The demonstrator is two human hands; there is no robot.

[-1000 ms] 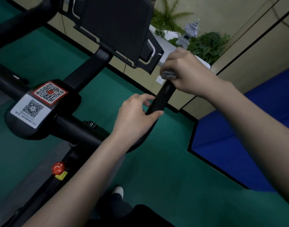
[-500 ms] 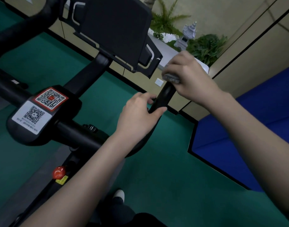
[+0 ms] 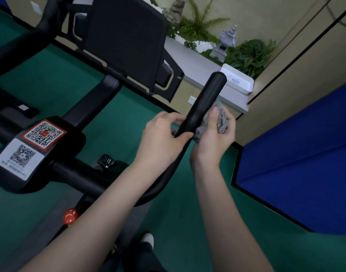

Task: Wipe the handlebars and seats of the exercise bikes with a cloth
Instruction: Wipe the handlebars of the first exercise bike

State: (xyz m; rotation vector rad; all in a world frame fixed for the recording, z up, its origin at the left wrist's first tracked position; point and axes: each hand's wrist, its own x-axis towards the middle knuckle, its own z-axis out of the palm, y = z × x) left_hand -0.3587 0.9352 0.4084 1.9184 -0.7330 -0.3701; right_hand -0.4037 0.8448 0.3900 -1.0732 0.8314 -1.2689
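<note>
The black right handlebar (image 3: 206,100) of an exercise bike rises up and away from me, its rounded tip bare. My left hand (image 3: 160,140) grips the bar below its middle, thumb on the near side. My right hand (image 3: 214,137) holds a bunched grey cloth (image 3: 220,119) against the bar's right side, just above my left hand, thumb pressed into the cloth. The bike's seat is not in view.
The bike's black screen (image 3: 125,40) stands behind the bar, and a stem pad with QR stickers (image 3: 29,148) lies at left. A red knob (image 3: 70,215) sits low on the frame. A blue mat (image 3: 297,163) covers the floor at right; a planter ledge (image 3: 201,69) runs behind.
My right hand has slid with the cloth from the bar's tip down its right side, uncovering the tip. My left hand kept its grip on the bar.
</note>
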